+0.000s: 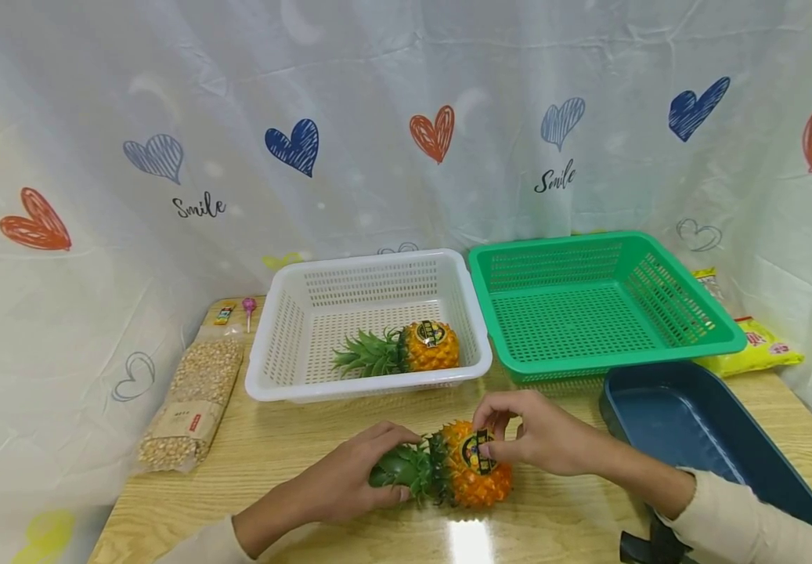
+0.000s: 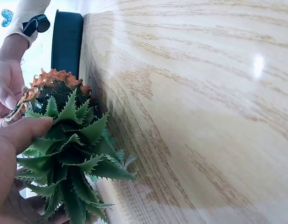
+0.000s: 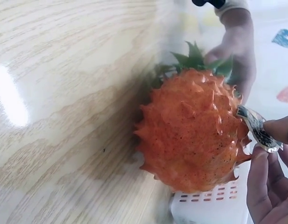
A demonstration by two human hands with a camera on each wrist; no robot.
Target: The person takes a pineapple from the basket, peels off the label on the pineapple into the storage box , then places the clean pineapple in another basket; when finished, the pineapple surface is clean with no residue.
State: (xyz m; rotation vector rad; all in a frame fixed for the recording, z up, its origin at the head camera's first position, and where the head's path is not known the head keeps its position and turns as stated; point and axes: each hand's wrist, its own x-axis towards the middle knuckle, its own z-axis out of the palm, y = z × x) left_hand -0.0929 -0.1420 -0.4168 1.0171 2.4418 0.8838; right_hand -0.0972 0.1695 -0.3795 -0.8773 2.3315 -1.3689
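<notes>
On the wooden table a small orange pineapple [image 1: 479, 489] lies on its side, its green crown [image 1: 406, 468] pointing left in the head view. My left hand [image 1: 345, 478] grips the crown, thumb on the near side, as the left wrist view shows its thumb [image 2: 29, 128] against the leaves. A black and yellow label [image 1: 478, 453] sits on the fruit. Thumb and fingers of my right hand [image 1: 553, 431] pinch it; in the right wrist view part of the label [image 3: 258, 130] stands up from the spiky skin. The fruit's underside is hidden.
Behind, a white basket [image 1: 370, 389] holds another labelled pineapple [image 1: 441, 356]. Right of it stands a green basket [image 1: 631, 352], with a dark blue tray [image 1: 694, 415] in front and a yellow packet [image 1: 765, 348] beside. A bag of corn kernels [image 1: 197, 384] and a lollipop [image 1: 248, 307] lie left.
</notes>
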